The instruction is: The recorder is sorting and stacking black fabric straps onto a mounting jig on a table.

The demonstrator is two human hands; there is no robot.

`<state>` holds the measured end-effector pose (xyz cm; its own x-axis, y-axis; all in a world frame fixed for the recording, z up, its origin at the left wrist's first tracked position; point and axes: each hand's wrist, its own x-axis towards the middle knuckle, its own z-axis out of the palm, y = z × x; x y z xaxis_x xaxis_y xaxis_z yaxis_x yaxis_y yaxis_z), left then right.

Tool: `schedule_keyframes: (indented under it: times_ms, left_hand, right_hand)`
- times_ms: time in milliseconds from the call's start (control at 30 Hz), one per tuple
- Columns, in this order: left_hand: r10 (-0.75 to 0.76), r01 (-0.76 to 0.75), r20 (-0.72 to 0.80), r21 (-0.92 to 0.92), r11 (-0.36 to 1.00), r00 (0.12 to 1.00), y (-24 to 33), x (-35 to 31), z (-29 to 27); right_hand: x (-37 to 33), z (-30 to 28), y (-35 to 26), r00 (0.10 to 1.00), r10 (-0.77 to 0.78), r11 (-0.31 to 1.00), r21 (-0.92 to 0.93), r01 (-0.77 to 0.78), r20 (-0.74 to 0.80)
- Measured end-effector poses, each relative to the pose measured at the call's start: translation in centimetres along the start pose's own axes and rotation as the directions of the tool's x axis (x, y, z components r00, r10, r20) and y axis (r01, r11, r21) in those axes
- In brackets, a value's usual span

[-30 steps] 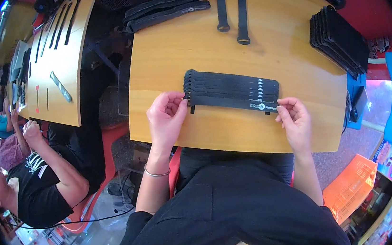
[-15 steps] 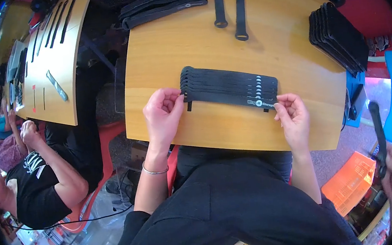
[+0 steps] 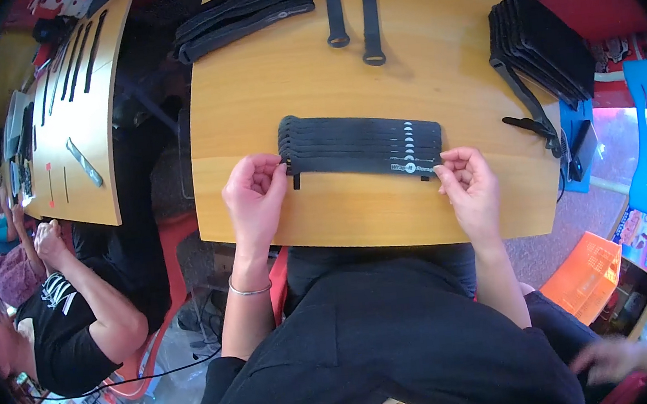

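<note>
A fanned stack of black fabric straps (image 3: 349,141) lies across the table in front of me, each strap overlapping the one behind it. Pale printed marks run in a row near the stack's right end. My left hand (image 3: 254,197) pinches the left end of the nearest strap between thumb and fingertips. At the other end, my right hand (image 3: 468,180) closes thumb and fingers on that strap's right corner. Small black tabs stick out below the stack near both hands.
Two loose straps (image 3: 371,19) lie behind the stack, with folded black bundles (image 3: 249,19) at the far left. Further straps (image 3: 539,41) are piled at the right; one loose strap (image 3: 527,98) trails there. A co-worker (image 3: 74,307) sits left; another person's blurred hand (image 3: 612,361) shows lower right.
A loose strap now lies by the right pile; earlier, another person's hand held a strap at the right. That hand is now lower and without it. My hands keep their grip; the view shifted slightly.
</note>
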<state>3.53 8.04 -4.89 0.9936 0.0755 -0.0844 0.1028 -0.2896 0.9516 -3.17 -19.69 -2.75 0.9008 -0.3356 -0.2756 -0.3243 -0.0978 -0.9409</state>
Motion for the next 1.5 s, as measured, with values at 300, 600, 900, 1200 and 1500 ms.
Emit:
schedule_keyframes:
  times_ms: [300,600,900,1200,1500]
  left_hand:
    - [0.015,-0.015,-0.002,0.008,1.0,1.0,-0.04,0.04,0.15]
    - [-0.002,0.002,-0.01,0.004,1.0,1.0,-0.01,-0.02,0.2]
    - [0.007,-0.007,-0.012,-0.006,1.0,1.0,-0.28,-0.06,0.17]
    - [0.019,-0.018,-0.025,0.038,0.999,0.999,-0.17,-0.15,0.38]
    - [0.025,-0.024,-0.022,0.042,0.999,0.999,0.2,-0.3,0.43]
  right_hand:
    - [0.22,0.2,0.1,0.999,-0.008,0.998,-0.063,0.005,-0.037]
    - [0.23,0.32,-0.16,0.998,-0.004,0.995,-0.095,-0.001,-0.056]
    - [0.24,0.44,-0.17,0.997,-0.008,0.995,-0.103,0.001,-0.071]
    - [0.29,0.37,0.12,0.996,-0.022,0.995,-0.103,0.014,-0.081]
    - [0.21,0.38,0.23,0.995,-0.063,0.98,-0.194,0.047,-0.079]
